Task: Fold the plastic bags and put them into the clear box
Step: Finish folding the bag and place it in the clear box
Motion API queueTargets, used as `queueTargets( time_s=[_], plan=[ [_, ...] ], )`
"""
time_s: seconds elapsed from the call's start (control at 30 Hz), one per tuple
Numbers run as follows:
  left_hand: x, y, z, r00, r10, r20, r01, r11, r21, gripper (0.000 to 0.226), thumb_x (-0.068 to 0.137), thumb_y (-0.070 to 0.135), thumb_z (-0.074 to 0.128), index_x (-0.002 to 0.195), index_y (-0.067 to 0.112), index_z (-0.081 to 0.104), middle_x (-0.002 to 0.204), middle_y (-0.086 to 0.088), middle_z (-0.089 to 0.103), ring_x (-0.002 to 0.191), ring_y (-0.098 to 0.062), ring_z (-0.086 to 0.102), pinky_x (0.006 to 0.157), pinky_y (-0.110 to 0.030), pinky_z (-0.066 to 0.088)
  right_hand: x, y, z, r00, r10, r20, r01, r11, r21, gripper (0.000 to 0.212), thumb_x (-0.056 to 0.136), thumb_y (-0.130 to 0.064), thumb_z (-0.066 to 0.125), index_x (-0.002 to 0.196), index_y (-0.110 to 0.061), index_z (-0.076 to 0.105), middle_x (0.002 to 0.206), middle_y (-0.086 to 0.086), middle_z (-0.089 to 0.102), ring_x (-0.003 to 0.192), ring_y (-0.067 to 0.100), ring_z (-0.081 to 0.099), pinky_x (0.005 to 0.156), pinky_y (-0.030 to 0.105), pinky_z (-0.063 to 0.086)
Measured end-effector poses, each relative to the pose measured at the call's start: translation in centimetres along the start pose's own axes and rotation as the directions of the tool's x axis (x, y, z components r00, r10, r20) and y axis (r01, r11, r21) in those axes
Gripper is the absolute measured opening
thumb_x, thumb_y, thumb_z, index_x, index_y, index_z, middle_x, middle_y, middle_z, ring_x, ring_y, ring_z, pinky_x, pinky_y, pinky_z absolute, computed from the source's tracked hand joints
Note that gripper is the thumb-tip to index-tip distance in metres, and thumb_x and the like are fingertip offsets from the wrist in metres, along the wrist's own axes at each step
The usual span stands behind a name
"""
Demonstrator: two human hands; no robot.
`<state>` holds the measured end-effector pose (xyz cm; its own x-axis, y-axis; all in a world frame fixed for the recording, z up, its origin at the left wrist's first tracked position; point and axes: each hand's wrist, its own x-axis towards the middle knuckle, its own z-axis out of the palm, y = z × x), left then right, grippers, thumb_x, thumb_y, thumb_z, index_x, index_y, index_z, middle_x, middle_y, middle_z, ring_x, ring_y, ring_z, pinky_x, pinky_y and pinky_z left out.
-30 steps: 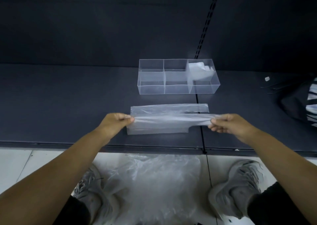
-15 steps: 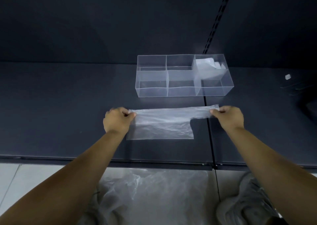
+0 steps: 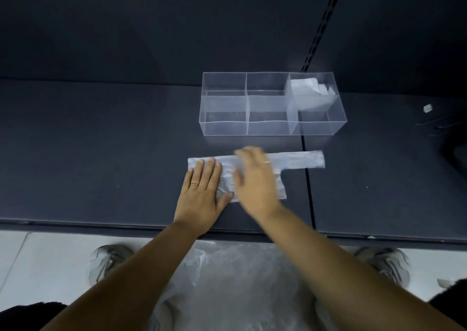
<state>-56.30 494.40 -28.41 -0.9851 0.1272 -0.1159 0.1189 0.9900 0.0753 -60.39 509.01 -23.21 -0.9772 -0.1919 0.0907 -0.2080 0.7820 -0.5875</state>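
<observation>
A clear plastic bag (image 3: 295, 160), folded lengthwise, lies flat on the dark shelf (image 3: 101, 154) with its handle strip reaching right. My left hand (image 3: 202, 191) presses flat on the bag's left end, fingers straight. My right hand (image 3: 255, 179) lies open over the bag's middle, blurred by motion. Behind the bag stands the clear box (image 3: 225, 126) with several compartments. A folded bag (image 3: 310, 90) sits in its far right compartment.
A heap of loose plastic bags (image 3: 227, 280) lies on the floor between my shoes, below the shelf's front edge (image 3: 75, 223). A small white scrap (image 3: 427, 108) and a dark object (image 3: 454, 154) are at the shelf's right.
Both hands have let go of the bag's ends. The bag now lies flat on the shelf, and both hands have moved inward and rest open on it.
</observation>
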Motion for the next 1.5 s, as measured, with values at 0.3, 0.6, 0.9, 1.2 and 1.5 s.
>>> queueTargets(
  time_s=[0.3,0.6,0.9,1.2,1.5],
  plan=[
    [0.0,-0.1,-0.2,1.000,-0.019,0.024,0.019,1.000,-0.003,0.085,0.086,0.070,0.006,0.153,0.017,0.006,0.160,-0.008,0.001,0.147,-0.030,-0.004,0.119,-0.044,-0.004,-0.3,6.4,1.8,0.958,0.077,0.276,0.054,0.897,-0.438,0.070,0.098,-0.056,0.015,0.154,-0.020,-0.004,0.161,0.000,-0.012,0.147,0.015,-0.017,0.118,0.037,-0.013],
    [0.1,-0.2,-0.6,0.997,-0.041,0.063,0.040,0.999,0.014,0.090,0.079,0.076,-0.004,0.150,0.023,-0.013,0.160,-0.005,-0.013,0.146,-0.027,-0.017,0.118,-0.044,-0.011,-1.5,11.6,-5.5,0.997,0.060,0.054,-0.034,0.916,-0.400,0.057,0.094,-0.038,0.052,0.143,-0.012,0.039,0.150,0.010,0.034,0.138,0.031,0.029,0.113,0.047,0.017],
    [-0.7,3.7,-1.8,0.978,0.209,0.000,-0.206,0.960,-0.188,0.071,0.097,0.048,0.040,0.152,0.012,0.014,0.161,-0.003,0.008,0.148,-0.016,0.000,0.113,-0.024,-0.018,-4.5,8.7,-4.7,0.981,-0.014,0.196,0.055,0.977,-0.205,0.005,0.086,-0.018,0.068,0.089,-0.016,0.065,0.098,0.001,0.054,0.096,0.024,0.051,0.084,0.035,0.038],
    [-0.3,5.0,-1.4,0.993,0.057,-0.104,-0.072,0.986,-0.150,0.041,0.099,0.028,0.046,0.139,0.022,0.043,0.154,0.006,0.032,0.140,-0.012,0.029,0.111,-0.029,0.016,-4.0,8.4,-7.2,0.898,0.109,0.426,-0.057,0.989,-0.134,0.013,0.094,-0.014,0.054,0.082,-0.014,0.060,0.098,0.000,0.051,0.099,0.020,0.051,0.092,0.033,0.041],
    [-1.3,4.7,-1.1,0.989,0.060,-0.132,-0.083,0.981,-0.173,0.043,0.100,0.041,0.041,0.137,0.022,0.049,0.151,0.006,0.038,0.137,-0.012,0.035,0.109,-0.030,0.018,-4.6,7.7,-6.0,0.953,0.000,0.303,0.060,0.980,-0.189,0.018,0.083,-0.017,0.072,0.099,-0.015,0.067,0.104,0.001,0.056,0.101,0.021,0.053,0.091,0.034,0.040]
  ],
)
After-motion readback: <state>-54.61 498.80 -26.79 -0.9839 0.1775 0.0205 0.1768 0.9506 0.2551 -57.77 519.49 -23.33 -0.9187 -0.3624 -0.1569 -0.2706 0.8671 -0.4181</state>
